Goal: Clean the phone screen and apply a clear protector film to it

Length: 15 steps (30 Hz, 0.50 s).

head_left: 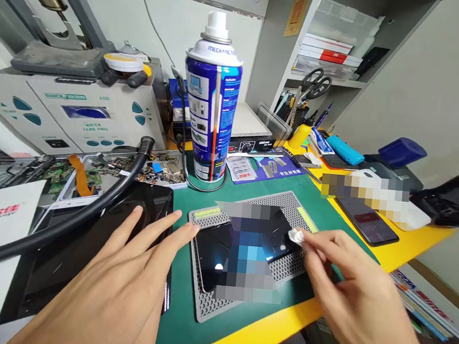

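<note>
Right hand (pixel 352 279) pinches a crumpled white wad (pixel 296 235), fingertips closed on it, at one end of the glossy black phone (pixel 211 248), which lies on a grey honeycomb-textured mat (pixel 202 308). Left hand (pixel 124 270), fingers spread wide, nothing visibly held; contact with the phone, can't tell. Behind, a tall blue spray can (pixel 209 111) reads MECHANIC; a boxy station (pixel 77 118), QUICK, LEAD FREE.

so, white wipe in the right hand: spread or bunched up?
Bunched up: the wipe is a small creased wad pinched in the right hand.
</note>
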Available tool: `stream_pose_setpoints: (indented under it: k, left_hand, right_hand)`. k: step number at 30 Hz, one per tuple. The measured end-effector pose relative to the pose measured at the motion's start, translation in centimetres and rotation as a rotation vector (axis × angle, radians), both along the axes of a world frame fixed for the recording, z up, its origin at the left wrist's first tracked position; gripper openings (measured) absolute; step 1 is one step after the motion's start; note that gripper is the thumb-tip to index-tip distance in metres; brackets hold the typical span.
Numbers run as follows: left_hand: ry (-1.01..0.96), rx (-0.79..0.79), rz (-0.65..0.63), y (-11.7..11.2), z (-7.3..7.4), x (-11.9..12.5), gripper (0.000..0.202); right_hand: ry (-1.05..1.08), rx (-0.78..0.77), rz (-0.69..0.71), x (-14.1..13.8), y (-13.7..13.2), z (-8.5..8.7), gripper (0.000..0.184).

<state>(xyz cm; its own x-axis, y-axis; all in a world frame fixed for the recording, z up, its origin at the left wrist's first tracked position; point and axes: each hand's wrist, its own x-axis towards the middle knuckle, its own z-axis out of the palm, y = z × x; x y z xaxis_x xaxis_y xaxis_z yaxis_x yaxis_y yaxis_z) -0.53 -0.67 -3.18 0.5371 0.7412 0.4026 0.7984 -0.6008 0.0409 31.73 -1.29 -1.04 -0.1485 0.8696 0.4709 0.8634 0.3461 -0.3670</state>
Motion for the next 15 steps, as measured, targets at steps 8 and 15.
stream_pose_setpoints:
  k: [8, 15]
  left_hand:
    - [-0.017, -0.019, 0.056, -0.3, -0.9, -0.1, 0.053]
    - [-0.037, -0.018, 0.037, -0.3, -0.8, -0.2, 0.051]
  right_hand:
    - [-0.339, 0.125, 0.05, -3.6, -0.8, -0.3, 0.022]
    - [-0.227, -0.022, 0.148, -6.6, -3.2, -3.1, 0.033]
